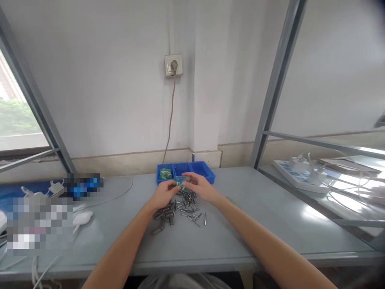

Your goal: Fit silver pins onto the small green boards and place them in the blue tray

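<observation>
Between both hands is a small clear packet with green markings [179,183], partly hidden by the fingers. My left hand [164,194] pinches its left side, and my right hand [201,188] grips it from the right. Just below them a loose heap of small metal pins [188,206] and thicker dark metal cylinders [165,214] spreads over the grey table. Behind the hands stands a blue tray [212,175] with three compartments. Similar green packets [165,174] lie in its left compartment; what the other two hold is mostly hidden or too small to tell.
A cable runs down from the wall socket [173,66] behind the tray. At the left are a white plug or adapter [82,218], cables and blurred-out items. Metal frame posts [275,80] rise on both sides; a white power strip [300,176] sits beyond the right one.
</observation>
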The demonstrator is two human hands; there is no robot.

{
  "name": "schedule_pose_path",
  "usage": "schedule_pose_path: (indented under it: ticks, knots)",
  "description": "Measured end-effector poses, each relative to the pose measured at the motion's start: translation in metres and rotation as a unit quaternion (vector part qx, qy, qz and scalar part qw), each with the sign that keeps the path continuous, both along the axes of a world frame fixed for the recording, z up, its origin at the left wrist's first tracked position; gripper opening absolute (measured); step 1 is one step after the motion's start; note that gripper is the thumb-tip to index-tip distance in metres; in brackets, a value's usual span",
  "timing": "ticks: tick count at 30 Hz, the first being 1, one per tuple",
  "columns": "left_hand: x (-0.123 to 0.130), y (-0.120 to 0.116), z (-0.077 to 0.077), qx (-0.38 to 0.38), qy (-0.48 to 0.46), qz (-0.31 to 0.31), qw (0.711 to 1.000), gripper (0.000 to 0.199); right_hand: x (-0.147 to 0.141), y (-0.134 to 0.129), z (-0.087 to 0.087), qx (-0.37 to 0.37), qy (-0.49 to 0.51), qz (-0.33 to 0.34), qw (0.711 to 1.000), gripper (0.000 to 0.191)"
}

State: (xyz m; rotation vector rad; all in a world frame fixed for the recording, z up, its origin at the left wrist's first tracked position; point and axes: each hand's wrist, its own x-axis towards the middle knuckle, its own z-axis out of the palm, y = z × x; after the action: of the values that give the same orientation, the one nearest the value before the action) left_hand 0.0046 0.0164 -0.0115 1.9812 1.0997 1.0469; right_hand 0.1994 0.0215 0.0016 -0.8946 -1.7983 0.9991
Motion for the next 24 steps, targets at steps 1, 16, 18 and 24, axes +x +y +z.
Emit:
schedule_pose_path:
  ticks: [1,16,18,24]
  knots:
    - [0.0,-0.001,0.0,0.0,-0.001,0.006,1.0,0.029,0.0,-0.001,-0.001,-0.011,-0.017,0.017,1.0,0.04]
    - [-0.002,0.003,0.001,0.025,-0.019,0.04,0.999,0.03,-0.003,-0.005,0.001,0.073,-0.115,-0.06,0.989,0.033]
    - [-0.004,0.003,0.0,0.0,-0.04,0.04,0.998,0.027,-0.002,-0.006,0.001,0.088,-0.125,-0.082,0.985,0.031]
    - [-0.012,0.008,0.001,-0.124,-0.188,-0.018,0.974,0.034,-0.002,-0.007,0.004,0.101,-0.126,-0.074,0.984,0.036]
